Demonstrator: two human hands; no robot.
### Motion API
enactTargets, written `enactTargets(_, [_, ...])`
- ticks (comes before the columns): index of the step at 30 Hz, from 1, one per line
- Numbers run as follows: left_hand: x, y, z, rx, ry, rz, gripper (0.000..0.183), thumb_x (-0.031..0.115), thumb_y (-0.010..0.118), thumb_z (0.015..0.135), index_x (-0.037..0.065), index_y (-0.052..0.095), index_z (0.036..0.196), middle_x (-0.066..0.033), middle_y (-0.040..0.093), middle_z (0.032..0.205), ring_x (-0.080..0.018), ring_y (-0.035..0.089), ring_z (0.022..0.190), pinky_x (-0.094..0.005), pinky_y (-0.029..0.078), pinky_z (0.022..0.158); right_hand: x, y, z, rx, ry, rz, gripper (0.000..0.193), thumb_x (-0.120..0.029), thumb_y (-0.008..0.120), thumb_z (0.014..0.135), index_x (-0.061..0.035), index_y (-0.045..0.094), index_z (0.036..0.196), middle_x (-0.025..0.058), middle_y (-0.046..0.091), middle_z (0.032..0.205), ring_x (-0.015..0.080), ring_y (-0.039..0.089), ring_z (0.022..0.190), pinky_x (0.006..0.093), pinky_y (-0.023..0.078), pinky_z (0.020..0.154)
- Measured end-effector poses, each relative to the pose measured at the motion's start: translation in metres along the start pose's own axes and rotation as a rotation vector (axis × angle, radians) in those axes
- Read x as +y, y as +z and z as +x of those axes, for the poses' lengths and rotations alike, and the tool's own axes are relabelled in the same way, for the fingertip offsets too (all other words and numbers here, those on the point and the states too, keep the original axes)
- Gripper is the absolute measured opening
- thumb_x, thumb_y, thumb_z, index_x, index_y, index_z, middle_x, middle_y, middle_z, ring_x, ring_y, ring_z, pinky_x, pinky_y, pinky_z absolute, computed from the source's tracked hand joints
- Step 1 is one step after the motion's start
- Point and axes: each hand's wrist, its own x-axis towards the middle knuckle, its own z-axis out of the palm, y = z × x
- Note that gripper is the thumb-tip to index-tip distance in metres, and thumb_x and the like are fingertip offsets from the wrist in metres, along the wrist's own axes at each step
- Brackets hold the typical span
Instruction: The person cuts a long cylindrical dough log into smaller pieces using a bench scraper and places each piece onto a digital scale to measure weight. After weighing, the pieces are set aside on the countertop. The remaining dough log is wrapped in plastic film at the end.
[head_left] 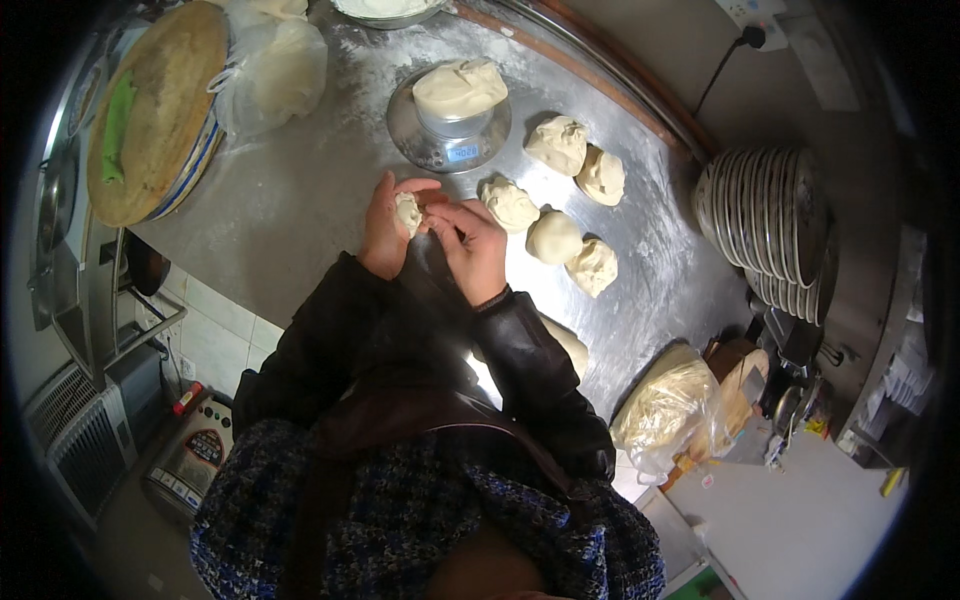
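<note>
My left hand (383, 235) is closed around a small piece of dough (408, 213) held above the front of the metal table. From the right, my right hand (473, 245) reaches to the same piece, its thumb and fingers pinched together at the dough's edge. Just beyond my hands stands a round kitchen scale (405, 125) with a lit display, a large lump of dough (460, 88) resting on it. To the right of my right hand lie several dough lumps (554, 238), most rough and one smoother, on the steel surface.
The flour-dusted steel table (280, 195) carries a bowl of flour (388, 8) at its far edge. At left are a round wooden board (165, 100) and a plastic bag (275, 80). Stacked plates (765, 215) stand at right, above a plastic-wrapped bundle (670, 410).
</note>
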Motion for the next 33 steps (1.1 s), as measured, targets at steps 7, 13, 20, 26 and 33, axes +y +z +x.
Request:
enactTargets(7, [0.013,0.001,-0.001,-0.047,0.028,-0.012,0.07,0.051,0.021,0.108,-0.004,0.056,0.132,-0.0187,0.065,0.126,-0.0263,0.061,0.118,-0.0393,0.044,0.103,0.007,-0.009,0.019,0.05,0.081,0.01,0.013,-0.003,0.074,0.086,-0.0007,0.075,0.099,0.0084,0.068,0.085,0.0182,0.062,0.074,0.0277,0.049,0.069])
enactTargets(13, [0.026,0.021,0.003,-0.163,0.183,-0.032,0.071,0.049,0.016,0.109,-0.005,0.051,0.138,-0.0194,0.061,0.133,-0.0275,0.057,0.124,-0.0403,0.04,0.109,0.006,-0.022,0.059,0.072,0.191,0.11,0.013,-0.002,0.074,0.087,-0.0011,0.076,0.099,0.008,0.067,0.087,0.0128,0.061,0.075,0.0252,0.048,0.068])
enactTargets(20, [0.044,0.031,0.005,-0.3,0.398,0.204,0.068,0.048,0.021,0.11,-0.007,0.045,0.142,-0.0177,0.06,0.134,-0.0241,0.058,0.122,-0.0369,0.042,0.108,-0.022,-0.008,0.064,-0.083,-0.032,0.05,0.028,0.001,0.079,0.078,-0.0032,0.075,0.106,0.0069,0.067,0.09,0.0133,0.061,0.075,0.0261,0.051,0.066])
enactTargets(26, [0.038,0.029,0.008,-0.254,0.271,-0.155,0.054,0.039,0.033,0.111,-0.007,0.056,0.129,-0.016,0.064,0.124,-0.0181,0.061,0.11,-0.0287,0.05,0.094,-0.03,0.001,0.056,-0.04,-0.237,-0.152,0.03,0.001,0.078,0.073,-0.0033,0.075,0.103,0.0115,0.069,0.093,0.0235,0.066,0.067,0.0325,0.054,0.061])
enactTargets(33, [0.023,0.011,0.01,0.044,0.398,0.484,0.044,0.035,0.047,0.107,0.001,0.062,0.083,-0.0009,0.058,0.071,-0.0099,0.054,0.065,-0.0284,0.043,0.058,-0.024,0.008,0.044,-0.114,0.016,-0.048,0.015,0.0,0.07,0.073,-0.0079,0.074,0.086,0.0112,0.064,0.073,0.0264,0.065,0.063,0.0333,0.052,0.06])
